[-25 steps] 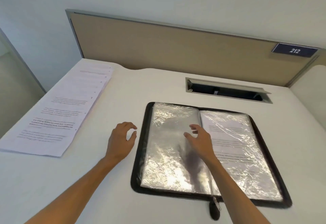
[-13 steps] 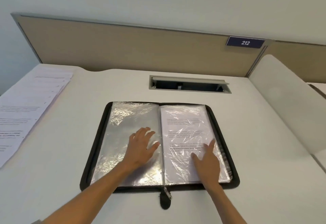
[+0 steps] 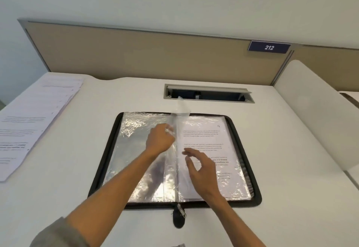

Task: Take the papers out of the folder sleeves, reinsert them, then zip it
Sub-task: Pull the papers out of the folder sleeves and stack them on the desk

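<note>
A black zip folder [image 3: 256, 194] lies open on the white desk, its zip pull [image 3: 181, 210] at the near edge. The left page shows empty shiny sleeves [image 3: 134, 149]. A printed paper [image 3: 206, 139] sits in the right-hand sleeve. My left hand [image 3: 160, 139] pinches a clear sleeve [image 3: 179, 114] near the spine and holds it standing upright. Over the lower part of the right page hovers my right hand [image 3: 200, 169], fingers spread and relaxed, holding nothing.
Loose printed papers [image 3: 33, 118] are spread out on the desk's far left. A cable slot [image 3: 208, 93] is cut into the desk behind the folder. A beige partition [image 3: 155, 52] with a "212" tag closes the back; a white divider [image 3: 314, 114] stands at right.
Both hands lay flat on the open pages half a second ago. My left hand has since taken a sleeve and lifted it upright at the spine; my right hand has risen off the right page.
</note>
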Motion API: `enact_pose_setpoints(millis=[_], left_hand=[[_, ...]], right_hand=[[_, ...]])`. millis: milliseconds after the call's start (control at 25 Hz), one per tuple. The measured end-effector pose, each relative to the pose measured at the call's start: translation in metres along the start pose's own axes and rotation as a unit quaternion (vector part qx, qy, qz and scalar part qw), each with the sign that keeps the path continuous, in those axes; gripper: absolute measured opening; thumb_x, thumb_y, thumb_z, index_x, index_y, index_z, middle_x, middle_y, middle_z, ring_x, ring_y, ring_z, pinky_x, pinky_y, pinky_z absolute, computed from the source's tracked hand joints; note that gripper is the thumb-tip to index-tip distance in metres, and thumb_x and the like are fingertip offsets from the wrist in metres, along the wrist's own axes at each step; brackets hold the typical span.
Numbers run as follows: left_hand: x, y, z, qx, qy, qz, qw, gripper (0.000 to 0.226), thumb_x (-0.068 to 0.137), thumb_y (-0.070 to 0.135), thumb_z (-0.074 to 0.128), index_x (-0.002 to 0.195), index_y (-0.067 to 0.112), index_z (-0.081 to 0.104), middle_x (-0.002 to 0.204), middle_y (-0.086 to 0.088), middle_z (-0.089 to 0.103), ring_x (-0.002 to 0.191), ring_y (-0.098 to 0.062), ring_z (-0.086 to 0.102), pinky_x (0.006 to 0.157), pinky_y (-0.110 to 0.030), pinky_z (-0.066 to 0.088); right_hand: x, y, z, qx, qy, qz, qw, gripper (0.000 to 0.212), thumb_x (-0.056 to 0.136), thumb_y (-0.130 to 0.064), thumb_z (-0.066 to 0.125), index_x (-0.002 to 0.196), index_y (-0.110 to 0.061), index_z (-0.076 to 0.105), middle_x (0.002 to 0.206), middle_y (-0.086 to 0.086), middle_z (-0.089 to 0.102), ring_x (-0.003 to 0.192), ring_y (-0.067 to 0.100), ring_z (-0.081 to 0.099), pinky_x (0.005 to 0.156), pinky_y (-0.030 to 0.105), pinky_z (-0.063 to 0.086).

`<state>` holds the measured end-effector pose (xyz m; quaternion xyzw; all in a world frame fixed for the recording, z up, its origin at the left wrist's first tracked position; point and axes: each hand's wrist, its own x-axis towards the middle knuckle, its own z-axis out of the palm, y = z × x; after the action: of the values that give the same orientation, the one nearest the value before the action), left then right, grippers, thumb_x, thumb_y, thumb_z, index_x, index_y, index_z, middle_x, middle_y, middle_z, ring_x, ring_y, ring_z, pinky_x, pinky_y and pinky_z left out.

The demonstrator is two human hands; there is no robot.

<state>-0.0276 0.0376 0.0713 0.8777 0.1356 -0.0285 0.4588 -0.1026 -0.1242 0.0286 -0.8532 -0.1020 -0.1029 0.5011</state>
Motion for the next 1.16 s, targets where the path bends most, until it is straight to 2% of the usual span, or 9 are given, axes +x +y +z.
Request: enact_pose_setpoints(millis=[120, 280, 360, 480, 640, 760, 880, 1080, 1160], left_hand=[[0.012, -0.035, -0.045, -0.113, -0.006, -0.086, 0.990, 0.040, 0.072, -0.010, 0.068, 0.109, 0.005, 0.064, 0.102, -0.013, 0.068, 0.080, -0.021, 0.066, 0.057, -0.031, 0.055], [0.023, -0.076, -0.093, -0.115, -0.015, -0.163, 0.980, 0.069, 0.077, -0.012, 0.063, 0.140, 0.006, 0.041, 0.105, -0.022, 0.064, 0.075, -0.024, 0.062, 0.054, -0.028, 0.049], [0.026, -0.087, -0.099, 0.073, 0.032, -0.110, 0.991, 0.086, 0.078, -0.001, 0.064, 0.151, 0.009, 0.020, 0.136, -0.022, 0.045, 0.108, -0.032, 0.055, 0.075, -0.034, 0.052], [0.017, -0.093, -0.083, 0.324, 0.093, 0.055, 0.940, 0.088, 0.081, 0.019, 0.063, 0.154, 0.013, 0.014, 0.156, -0.017, 0.017, 0.143, -0.035, 0.018, 0.105, -0.046, 0.037], [0.000, -0.090, -0.024, 0.340, 0.024, 0.235, 0.910, 0.063, 0.092, 0.051, 0.043, 0.147, 0.020, 0.038, 0.161, -0.008, 0.014, 0.149, -0.028, 0.010, 0.117, -0.054, 0.021], [-0.014, -0.081, 0.020, 0.358, -0.097, 0.271, 0.888, 0.068, 0.094, 0.066, 0.026, 0.152, 0.033, 0.021, 0.162, 0.005, -0.003, 0.149, -0.015, -0.009, 0.121, -0.050, -0.001], [-0.022, -0.076, 0.046, 0.365, -0.156, 0.304, 0.866, 0.070, 0.093, 0.070, 0.021, 0.154, 0.038, 0.011, 0.162, 0.007, -0.009, 0.146, -0.010, -0.019, 0.118, -0.043, -0.015], [-0.032, -0.086, 0.060, 0.336, -0.142, 0.321, 0.874, 0.062, 0.097, 0.064, 0.026, 0.153, 0.037, 0.019, 0.163, 0.004, 0.002, 0.148, -0.010, -0.011, 0.116, -0.036, -0.019], [-0.031, -0.086, 0.061, 0.327, -0.126, 0.330, 0.876, 0.062, 0.095, 0.064, 0.030, 0.151, 0.037, 0.026, 0.163, 0.003, 0.009, 0.149, -0.013, -0.003, 0.117, -0.035, -0.016]], right_hand=[[0.009, 0.016, -0.014, -0.007, 0.058, 0.146, 0.988, 0.036, 0.096, -0.031, 0.060, 0.131, -0.023, 0.058, 0.133, -0.006, 0.059, 0.124, 0.011, 0.052, 0.108, 0.040, 0.042], [0.011, 0.050, -0.031, -0.256, -0.005, 0.288, 0.923, 0.088, 0.091, -0.063, 0.048, 0.154, -0.009, 0.019, 0.159, 0.018, 0.021, 0.146, 0.033, 0.022, 0.116, 0.050, 0.024], [0.007, 0.060, -0.032, -0.323, -0.033, 0.309, 0.894, 0.103, 0.088, -0.069, 0.047, 0.155, -0.004, 0.002, 0.160, 0.024, 0.007, 0.149, 0.035, 0.009, 0.119, 0.049, 0.015], [0.006, 0.066, -0.029, -0.322, -0.040, 0.294, 0.899, 0.108, 0.087, -0.068, 0.050, 0.154, -0.001, -0.002, 0.161, 0.021, 0.010, 0.150, 0.032, 0.008, 0.120, 0.047, 0.011], [0.009, 0.064, -0.027, -0.337, 0.052, 0.233, 0.911, 0.103, 0.082, -0.058, 0.067, 0.154, -0.006, 0.015, 0.151, 0.016, 0.037, 0.142, 0.031, 0.032, 0.115, 0.047, 0.022], [0.022, 0.064, -0.036, -0.223, 0.086, 0.261, 0.935, 0.096, 0.080, -0.044, 0.076, 0.152, -0.009, 0.021, 0.139, 0.015, 0.047, 0.124, 0.034, 0.050, 0.100, 0.047, 0.041], [0.044, 0.070, -0.058, -0.125, 0.107, 0.297, 0.941, 0.080, 0.082, -0.038, 0.076, 0.146, -0.011, 0.036, 0.129, 0.010, 0.054, 0.115, 0.029, 0.055, 0.097, 0.045, 0.043], [0.082, 0.091, -0.078, -0.107, 0.041, 0.303, 0.946, 0.038, 0.092, -0.044, 0.062, 0.113, -0.013, 0.066, 0.095, -0.001, 0.064, 0.089, 0.018, 0.056, 0.083, 0.029, 0.039], [0.099, 0.098, -0.079, -0.118, 0.016, 0.305, 0.945, 0.027, 0.091, -0.047, 0.060, 0.084, -0.022, 0.064, 0.076, -0.007, 0.055, 0.080, 0.020, 0.051, 0.077, 0.030, 0.037]])
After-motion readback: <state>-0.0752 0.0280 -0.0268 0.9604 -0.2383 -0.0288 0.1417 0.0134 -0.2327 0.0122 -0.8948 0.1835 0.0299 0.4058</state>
